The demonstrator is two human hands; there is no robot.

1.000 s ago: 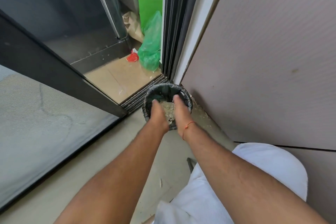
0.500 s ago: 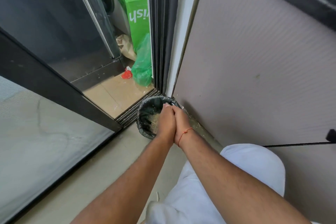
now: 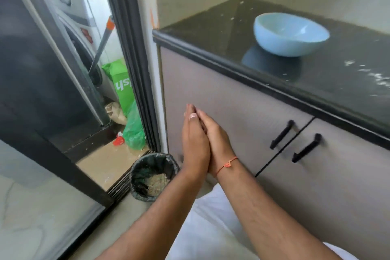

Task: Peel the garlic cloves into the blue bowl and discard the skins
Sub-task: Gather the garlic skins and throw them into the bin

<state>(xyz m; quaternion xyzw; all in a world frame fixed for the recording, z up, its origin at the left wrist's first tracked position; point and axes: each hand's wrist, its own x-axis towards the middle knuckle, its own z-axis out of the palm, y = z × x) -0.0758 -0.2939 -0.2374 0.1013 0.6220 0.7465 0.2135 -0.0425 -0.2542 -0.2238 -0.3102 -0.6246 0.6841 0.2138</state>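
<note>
Far left of the hands: a dark sliding door frame, and through the gap a green bag and a washing machine on the far side.

Below and just left of the hands: a small bin on the floor, black liner, a heap of pale papery skins lying inside. Skins look discarded, so that part of the job reads as done or nearly so.

Centre: left hand and right hand pressed flat together, palm to palm, fingers straight and pointing up and away. Nothing visible between them; neither grips anything. An orange thread sits on the right wrist. They hover in front of the grey cabinet door, above the bin's right edge.

Up and to the right of the hands: the dark worktop, speckled with pale bits, more of them toward its right end. The blue bowl stands on it, well apart from the hands. From here its inside looks bare; no cloves can be made out, though the near wall hides the bottom.

Judgement: a late stage, with worktop scraps left to clear. Whether cloves remain to be peeled cannot be told.
</note>
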